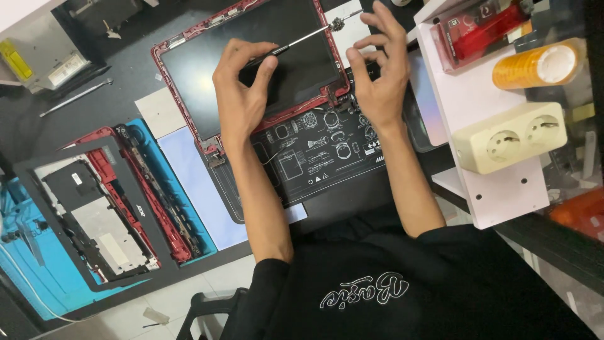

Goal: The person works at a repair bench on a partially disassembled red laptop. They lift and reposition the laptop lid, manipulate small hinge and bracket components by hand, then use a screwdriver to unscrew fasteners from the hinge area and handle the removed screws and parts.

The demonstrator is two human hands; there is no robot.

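Head view: my left hand (242, 94) pinches a black-handled screwdriver (296, 41), its shaft lying across the dark screen panel (207, 69) inside the red laptop lid frame (165, 53). My right hand (376, 75) rests at the frame's lower right corner, fingers loosely curled; I think it holds nothing. The white shelf (484, 182) crowds the right edge, carrying a cream double socket (509, 137) and an orange tape roll (535, 65). The laptop base (126, 201) lies open on the left.

Dark laptop screen (251, 63) in a red frame lies flat at bench centre. Red clear-fronted package (481, 28) lies on the white shelf, upper right. Yellow label (14, 58) and white label (66, 68) on the grey box, upper left.
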